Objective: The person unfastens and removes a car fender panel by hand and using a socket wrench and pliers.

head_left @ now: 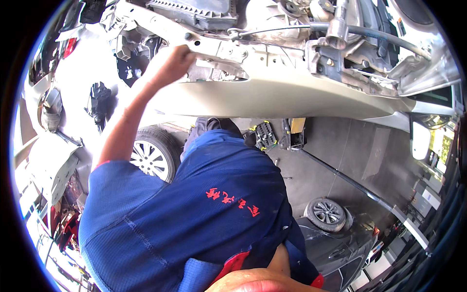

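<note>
Left hand (176, 61): raised to the far side of the scene, fingers curled into a near fist against the pale metal crossmember (228, 48) of a stripped car front; whether anything is pinched inside the curl cannot be told. The bare forearm runs up to it from the lower left.

Right hand: not in view; the arm is hidden behind the blue work shirt (194, 214).

Crossmember: runs from the far left toward the right across the top of the scene, with holes and small bolts along it, directly above the beige bumper panel (272, 97).

Bumper panel: long, curved, smooth; spans the middle of the scene just below the crossmember, from the hand's side out to the right.

Black air-box housing (194, 12): ribbed, at the far edge above the crossmember.

Dark hose (369, 34): bends across the engine bay at far right.

Wheel with silver alloy rim (153, 153): near left, below the panel, beside the shirt.

Loose wheel (326, 213): lying on the grey floor (360, 151) at near right, well apart from the hand.

Long dark bar (340, 177): lies diagonally on the floor between the panel and the loose wheel.
</note>
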`<state>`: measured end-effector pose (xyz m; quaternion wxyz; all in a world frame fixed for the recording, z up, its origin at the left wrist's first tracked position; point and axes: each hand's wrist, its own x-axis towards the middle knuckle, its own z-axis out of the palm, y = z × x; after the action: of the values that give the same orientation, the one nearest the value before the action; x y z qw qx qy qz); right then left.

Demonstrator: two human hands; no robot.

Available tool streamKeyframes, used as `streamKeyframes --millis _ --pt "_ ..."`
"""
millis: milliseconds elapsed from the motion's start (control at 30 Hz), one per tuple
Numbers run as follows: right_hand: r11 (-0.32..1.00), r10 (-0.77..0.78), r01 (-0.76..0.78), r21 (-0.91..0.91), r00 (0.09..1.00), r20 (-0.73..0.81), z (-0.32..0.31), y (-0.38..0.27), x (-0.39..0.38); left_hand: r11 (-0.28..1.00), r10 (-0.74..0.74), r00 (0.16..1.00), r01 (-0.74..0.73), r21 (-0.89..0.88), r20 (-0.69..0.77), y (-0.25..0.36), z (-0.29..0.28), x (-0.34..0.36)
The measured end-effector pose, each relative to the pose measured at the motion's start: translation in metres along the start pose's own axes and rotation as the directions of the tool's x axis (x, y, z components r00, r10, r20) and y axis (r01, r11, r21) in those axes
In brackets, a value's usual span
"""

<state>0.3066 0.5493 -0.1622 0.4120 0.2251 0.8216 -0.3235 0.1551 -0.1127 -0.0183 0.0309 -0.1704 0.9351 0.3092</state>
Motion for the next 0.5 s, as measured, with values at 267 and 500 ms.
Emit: streamKeyframes --millis 267,500 --pt "0.994 -0.041 0.042 -0.098 0.999 0.004 0.006 -0.003 0.02 0.984 -0.042 0.936 0.1 -0.148 0.349 -0.102 -0.012 0.017" --pt "1.0 -0.007 0.007 -0.017 1.0 -0.015 0.004 -0.054 -0.003 0.88 -0.166 0.827 0.37 -0.297 0.536 -0.109 0.008 0.015"
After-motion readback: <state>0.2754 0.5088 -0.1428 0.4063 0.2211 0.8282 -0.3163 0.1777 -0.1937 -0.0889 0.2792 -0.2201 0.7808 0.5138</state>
